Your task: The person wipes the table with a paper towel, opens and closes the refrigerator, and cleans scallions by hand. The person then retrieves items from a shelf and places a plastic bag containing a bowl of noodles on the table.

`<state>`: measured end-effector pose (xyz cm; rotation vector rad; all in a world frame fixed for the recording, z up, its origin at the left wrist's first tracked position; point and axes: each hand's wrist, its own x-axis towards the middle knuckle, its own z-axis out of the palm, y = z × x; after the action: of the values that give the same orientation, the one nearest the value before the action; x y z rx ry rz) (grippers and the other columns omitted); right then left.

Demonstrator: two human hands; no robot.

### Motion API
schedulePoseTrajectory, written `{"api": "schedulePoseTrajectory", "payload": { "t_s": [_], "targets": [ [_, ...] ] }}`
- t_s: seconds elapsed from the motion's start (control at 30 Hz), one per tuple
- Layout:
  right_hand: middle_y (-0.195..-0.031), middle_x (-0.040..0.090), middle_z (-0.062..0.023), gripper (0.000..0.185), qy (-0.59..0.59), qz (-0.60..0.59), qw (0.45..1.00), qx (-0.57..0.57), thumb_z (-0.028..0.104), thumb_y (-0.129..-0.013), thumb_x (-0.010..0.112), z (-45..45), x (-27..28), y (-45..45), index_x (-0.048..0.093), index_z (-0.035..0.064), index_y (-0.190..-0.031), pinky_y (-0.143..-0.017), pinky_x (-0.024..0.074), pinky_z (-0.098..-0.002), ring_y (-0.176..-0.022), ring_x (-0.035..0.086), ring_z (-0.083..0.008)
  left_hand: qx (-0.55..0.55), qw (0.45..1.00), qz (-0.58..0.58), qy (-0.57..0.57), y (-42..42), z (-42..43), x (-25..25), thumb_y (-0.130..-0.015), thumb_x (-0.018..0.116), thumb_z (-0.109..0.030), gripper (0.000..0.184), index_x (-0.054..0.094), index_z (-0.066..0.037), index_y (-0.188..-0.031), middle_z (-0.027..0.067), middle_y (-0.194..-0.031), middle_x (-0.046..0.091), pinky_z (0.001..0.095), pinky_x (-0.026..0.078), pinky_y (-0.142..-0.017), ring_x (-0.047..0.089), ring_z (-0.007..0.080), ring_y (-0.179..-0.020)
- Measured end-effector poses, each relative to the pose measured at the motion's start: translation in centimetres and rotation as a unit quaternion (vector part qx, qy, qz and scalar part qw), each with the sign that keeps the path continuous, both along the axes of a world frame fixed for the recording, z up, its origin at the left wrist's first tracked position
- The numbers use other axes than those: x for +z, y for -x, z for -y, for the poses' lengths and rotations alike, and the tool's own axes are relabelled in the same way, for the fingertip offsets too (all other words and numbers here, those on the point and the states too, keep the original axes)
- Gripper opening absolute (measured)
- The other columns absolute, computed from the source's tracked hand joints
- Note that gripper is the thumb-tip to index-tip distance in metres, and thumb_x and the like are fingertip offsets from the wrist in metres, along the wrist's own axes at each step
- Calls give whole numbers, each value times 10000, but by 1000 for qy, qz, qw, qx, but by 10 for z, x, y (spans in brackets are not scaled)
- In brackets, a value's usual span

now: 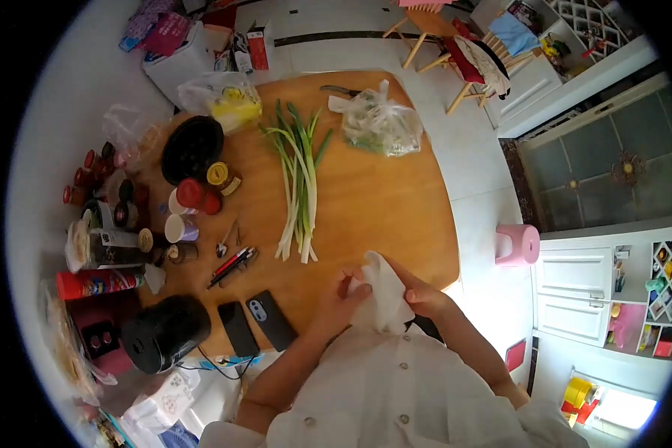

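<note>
My left hand (pixel 345 297) and my right hand (pixel 423 296) are at the near edge of the wooden table, close to my white shirt. Between them is a thin, crumpled white sheet (pixel 383 293); whether it is tissue, cloth or plastic I cannot tell. Left fingers pinch its left side, and the right thumb and fingers grip the opposite side. Just beyond my hands lies a bunch of green onions (pixel 299 183), white ends toward me. Farther off sits a tied clear plastic bag (pixel 381 123) with something greenish inside, beside a dark-handled tool (pixel 339 90).
Two phones (pixel 238 328) and several pens (pixel 231 265) lie on the table (pixel 384 201) to the left. Jars (pixel 198 196), cups (pixel 181 228), a black bowl (pixel 192 150) and a black appliance (pixel 166 334) crowd the left side. A pink stool (pixel 517 245) stands right on the floor.
</note>
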<state>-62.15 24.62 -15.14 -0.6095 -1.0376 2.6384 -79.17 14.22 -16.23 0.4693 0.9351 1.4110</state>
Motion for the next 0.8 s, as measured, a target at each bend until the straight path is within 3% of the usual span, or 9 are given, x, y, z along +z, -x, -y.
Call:
{"api": "schedulePoseTrajectory", "payload": {
  "t_s": [0.07, 0.17, 0.27, 0.33, 0.4, 0.43, 0.5, 0.6, 0.8],
  "targets": [
    [-1353, 433, -106, 829, -35, 30, 999, -27, 274, -742, 737, 7, 6, -4, 303, 75, -1419, -1011, 359, -367, -1221, 431, -230, -9, 996, -67, 53, 0, -5, 15, -841, 586, 13, 214, 492, -83, -1009, 20, -1036, 495, 285, 417, -863, 481, 130, -995],
    [-1208, 564, -90, 635, -188, 362, 913, -5, 165, -748, 725, 4, -26, -22, 460, 34, -1310, -942, 426, -335, -1106, 526, -190, -22, 975, -208, 70, -4, -9, 23, -836, 599, -13, 259, 498, -70, -1067, 42, -1039, 494, 287, 420, -859, 489, 140, -982],
    [-1059, 626, -81, 397, -247, 396, 855, -226, -14, -749, 631, -11, -29, -33, 548, -9, -1137, -849, 488, -319, -974, 587, -163, 41, 967, -249, 37, -11, 1, -18, -824, 617, -36, 332, 496, -58, -1132, 68, -1043, 500, 294, 424, -862, 502, 157, -978],
    [-1030, 621, -166, 451, -529, 441, 693, -211, -57, -713, 590, -26, -44, -51, 543, 19, -1156, -832, 505, -376, -950, 622, -320, 70, 955, -288, 32, -12, 15, -58, -811, 628, -46, 385, 492, -52, -1172, 83, -1047, 502, 302, 424, -874, 505, 171, -1000],
    [-1277, 442, -209, 736, -614, 465, 636, -46, 7, -653, 699, -34, -68, -69, 436, 136, -1328, -938, 416, -484, -1183, 452, -403, 75, 951, -296, 38, -11, 39, -100, -799, 633, -46, 427, 486, -54, -1200, 84, -1068, 510, 307, 423, -887, 512, 182, -1015],
    [-1448, 200, -217, 924, -596, 502, 626, 11, 149, -631, 795, -31, -75, -67, 317, 226, -1417, -997, 306, -581, -1310, 254, -444, 75, 950, -301, 39, -8, 49, -108, -793, 636, -46, 449, 483, -54, -1214, 85, -1078, 515, 310, 423, -893, 515, 188, -1023],
    [-1503, 22, -210, 1044, -610, 510, 607, 18, 346, -606, 840, -30, -100, -66, 234, 279, -1453, -990, 221, -677, -1353, 109, -475, 65, 952, -287, 83, -1, 72, -113, -793, 636, -62, 476, 468, -47, -1239, 98, -1059, 546, 319, 438, -879, 544, 207, -1002],
    [-1516, -63, -213, 1046, -559, 565, 603, 71, 559, -638, 757, -18, -143, -54, 192, 271, -1470, -988, 106, -731, -1384, -46, -453, 32, 915, -343, 211, 23, 86, -63, -805, 638, -99, 470, 470, -26, -1238, 120, -1008, 594, 330, 462, -843, 589, 233, -956],
    [-1525, -1, -204, 802, -628, 540, 557, 63, 471, -835, 591, -15, -175, -63, 189, 203, -1476, -1053, 29, -654, -1406, -43, -389, 51, 891, -401, 208, 22, 114, -88, -817, 641, -157, 361, 532, -1, -1124, 174, -960, 627, 372, 488, -783, 621, 320, -901]
  ]
}}
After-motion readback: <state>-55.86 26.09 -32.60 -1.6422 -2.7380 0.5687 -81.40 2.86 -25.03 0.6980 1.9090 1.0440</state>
